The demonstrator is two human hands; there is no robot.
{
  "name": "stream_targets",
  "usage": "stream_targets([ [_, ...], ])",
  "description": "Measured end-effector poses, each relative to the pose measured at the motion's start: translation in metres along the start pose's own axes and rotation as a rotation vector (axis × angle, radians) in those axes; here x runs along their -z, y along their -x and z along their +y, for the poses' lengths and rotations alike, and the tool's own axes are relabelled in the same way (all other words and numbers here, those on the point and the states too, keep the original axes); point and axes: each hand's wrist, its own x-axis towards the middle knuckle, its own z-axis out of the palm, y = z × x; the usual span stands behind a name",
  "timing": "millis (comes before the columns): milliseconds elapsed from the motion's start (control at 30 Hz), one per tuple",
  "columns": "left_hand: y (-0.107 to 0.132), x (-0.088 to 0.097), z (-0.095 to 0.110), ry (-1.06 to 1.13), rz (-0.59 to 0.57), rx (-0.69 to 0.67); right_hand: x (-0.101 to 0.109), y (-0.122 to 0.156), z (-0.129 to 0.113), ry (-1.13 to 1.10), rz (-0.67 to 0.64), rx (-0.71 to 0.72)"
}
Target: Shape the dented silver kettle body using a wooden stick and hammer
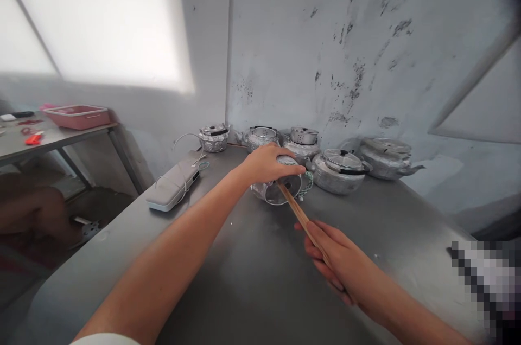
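Note:
My left hand [269, 163] is closed over the top of a silver metal teapot [260, 191]. The teapot is tipped so that its round opening faces me. A green and white cord-like wrapping [308, 185] shows on its right side. In my right hand [331, 253] is a flat wooden stick [299, 212], gripped near its lower end. The stick's far tip reaches the opening under my left hand; whether it touches the inside I cannot tell.
Several silver teapots stand along the wall, including a lidded one [337, 171] at right and a small one [214, 138] at left. A pale oblong case [175, 182] with a cable lies on the grey table [244, 280]. A pink basket [77, 116] sits on another table; a person's leg [36, 212] shows below.

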Motion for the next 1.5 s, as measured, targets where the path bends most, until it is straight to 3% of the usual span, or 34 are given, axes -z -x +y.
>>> stream_targets([
  [233, 0.000, 0.000, -0.001, 0.005, 0.002, 0.017, -0.002, 0.004, -0.002, 0.079, 0.047, 0.023],
  [600, 0.002, 0.001, 0.002, -0.014, 0.001, 0.023, -0.003, 0.006, -0.009, 0.102, 0.062, -0.078],
  [800, 0.003, 0.001, 0.004, -0.034, -0.001, 0.034, -0.001, 0.006, -0.002, 0.114, 0.031, 0.012],
  [1167, 0.006, 0.003, 0.011, -0.090, -0.039, 0.003, -0.001, 0.014, -0.004, 0.131, 0.036, -0.107],
  [1500, 0.008, 0.007, 0.015, -0.141, -0.063, -0.016, 0.009, 0.009, 0.017, 0.179, -0.032, -0.039],
])
